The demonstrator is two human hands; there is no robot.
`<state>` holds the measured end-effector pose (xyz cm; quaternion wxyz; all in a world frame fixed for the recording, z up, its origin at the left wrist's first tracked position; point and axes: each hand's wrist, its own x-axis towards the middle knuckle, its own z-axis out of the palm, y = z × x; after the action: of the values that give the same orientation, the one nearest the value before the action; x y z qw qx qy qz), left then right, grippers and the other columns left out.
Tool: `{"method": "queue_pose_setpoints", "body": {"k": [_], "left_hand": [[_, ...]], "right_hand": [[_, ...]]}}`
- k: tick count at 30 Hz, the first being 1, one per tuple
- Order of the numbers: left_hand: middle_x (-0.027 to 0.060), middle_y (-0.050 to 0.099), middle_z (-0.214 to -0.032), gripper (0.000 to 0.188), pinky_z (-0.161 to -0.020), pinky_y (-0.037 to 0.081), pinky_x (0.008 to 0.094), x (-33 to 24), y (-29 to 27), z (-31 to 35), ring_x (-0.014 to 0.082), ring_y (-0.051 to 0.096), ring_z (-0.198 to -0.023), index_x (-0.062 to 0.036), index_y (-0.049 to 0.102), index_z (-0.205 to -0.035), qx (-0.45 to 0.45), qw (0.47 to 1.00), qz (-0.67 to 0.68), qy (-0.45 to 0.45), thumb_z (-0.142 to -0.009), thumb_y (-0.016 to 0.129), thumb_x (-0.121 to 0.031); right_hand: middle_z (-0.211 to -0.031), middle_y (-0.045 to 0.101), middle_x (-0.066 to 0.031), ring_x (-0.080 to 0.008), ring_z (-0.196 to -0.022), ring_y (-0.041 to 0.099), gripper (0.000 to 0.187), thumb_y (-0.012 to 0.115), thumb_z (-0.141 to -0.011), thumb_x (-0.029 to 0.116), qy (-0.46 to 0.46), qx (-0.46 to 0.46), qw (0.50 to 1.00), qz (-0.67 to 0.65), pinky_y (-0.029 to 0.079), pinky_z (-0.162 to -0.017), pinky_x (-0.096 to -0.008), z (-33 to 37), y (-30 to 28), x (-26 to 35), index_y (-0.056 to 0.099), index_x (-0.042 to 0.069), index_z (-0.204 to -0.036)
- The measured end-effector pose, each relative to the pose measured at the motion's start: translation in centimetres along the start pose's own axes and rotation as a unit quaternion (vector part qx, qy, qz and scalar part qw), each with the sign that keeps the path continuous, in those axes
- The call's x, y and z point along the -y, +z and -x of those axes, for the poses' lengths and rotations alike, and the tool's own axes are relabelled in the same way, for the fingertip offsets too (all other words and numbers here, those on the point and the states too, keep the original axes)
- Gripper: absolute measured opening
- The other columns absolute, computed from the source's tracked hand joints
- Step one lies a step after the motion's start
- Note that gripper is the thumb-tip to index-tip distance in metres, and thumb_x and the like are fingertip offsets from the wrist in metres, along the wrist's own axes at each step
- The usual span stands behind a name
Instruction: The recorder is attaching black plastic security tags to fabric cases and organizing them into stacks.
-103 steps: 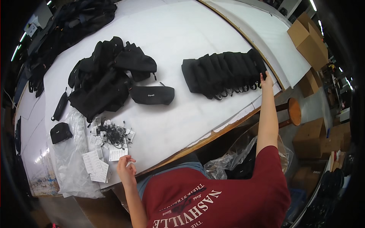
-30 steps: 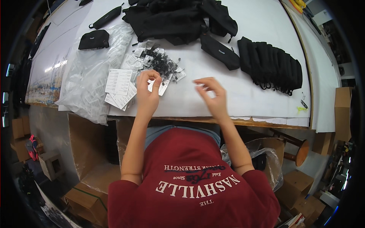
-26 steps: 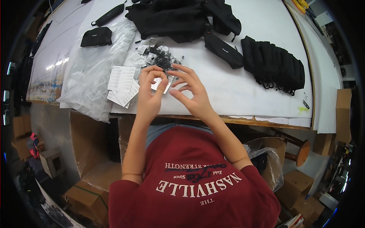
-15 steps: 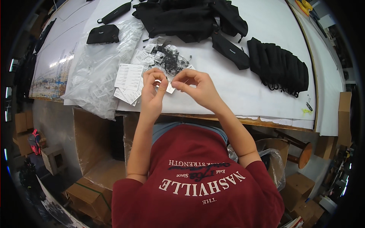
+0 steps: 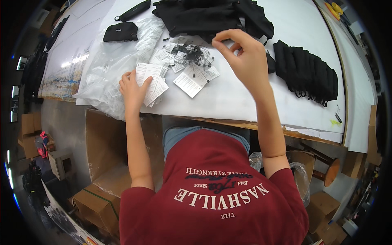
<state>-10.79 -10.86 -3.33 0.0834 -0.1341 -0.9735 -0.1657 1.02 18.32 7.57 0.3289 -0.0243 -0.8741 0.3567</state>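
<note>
The left hand (image 5: 134, 92), thumb and fingers spread, rests on the top card (image 5: 145, 71) of a fanned stack (image 5: 157, 90), where light edge pressure should part one without dragging those beneath; the right hand (image 5: 247, 61), aloft, has thumb and forefinger pressed together, on what one cannot tell. Outward on the surface (image 5: 232, 98): one loose card (image 5: 188, 85), one cord tangle (image 5: 196, 53), one plastic bag (image 5: 100, 77) bearing one pouch (image 5: 121, 32), and one row of black pouches (image 5: 306, 69), too overlapped to count.

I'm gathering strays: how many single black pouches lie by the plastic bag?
2: a wide black pouch at the far left edge of the plastic bag, and a slim black pouch beyond it. Others may be hidden underneath.
</note>
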Motion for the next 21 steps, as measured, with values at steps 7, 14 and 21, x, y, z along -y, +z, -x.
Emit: {"method": "queue_pose_setpoints", "body": {"k": [7, 14, 21], "left_hand": [[0.0168, 0.052, -0.117, 0.047, -0.095, 0.037, 0.0422, -1.1, -1.5, -1.0, 0.0357, 0.047, -0.11, 0.0027, 0.05, -0.107, -0.047, 0.999, 0.017, -0.001, -0.075, 0.074, -0.022], [0.0136, 0.065, -0.097, 0.047, -0.077, 0.05, 0.0353, -3.5, -4.4, -0.1, 0.0259, 0.064, -0.086, 0.005, 0.048, -0.118, 0.016, 0.916, 0.399, -0.045, -0.08, 0.07, -0.01], [0.0106, 0.058, -0.116, 0.047, -0.09, 0.044, 0.0296, -9.0, -4.0, 2.6, 0.0159, 0.056, -0.105, -0.0002, 0.044, -0.128, 0.157, 0.723, 0.667, -0.086, -0.086, 0.065, -0.008]], "right_hand": [[-0.095, 0.067, 0.0012, -0.011, -0.059, 0.059, 0.006, 0.069, -0.08, 0.017, 0.043, 0.026, 0.998, 0.042, 0.042, -0.052, -0.0233, 0.2, -0.7, -0.6, 0.068, 0.011, -0.08], [-0.08, 0.064, -0.0056, -0.0103, -0.061, 0.057, 0.01, 0.058, -0.09, 0.013, 0.076, -0.013, 0.958, -0.276, 0.044, -0.058, -0.0205, 1.4, -1.4, 0.2, 0.057, 0.004, -0.088], [-0.066, 0.049, 0.0046, -0.0016, -0.058, 0.037, 0.009, 0.058, -0.089, 0.014, 0.246, 0.108, 0.845, -0.462, 0.026, -0.053, -0.0179, 5.6, 0.3, -0.1, 0.057, 0.005, -0.088]]}}
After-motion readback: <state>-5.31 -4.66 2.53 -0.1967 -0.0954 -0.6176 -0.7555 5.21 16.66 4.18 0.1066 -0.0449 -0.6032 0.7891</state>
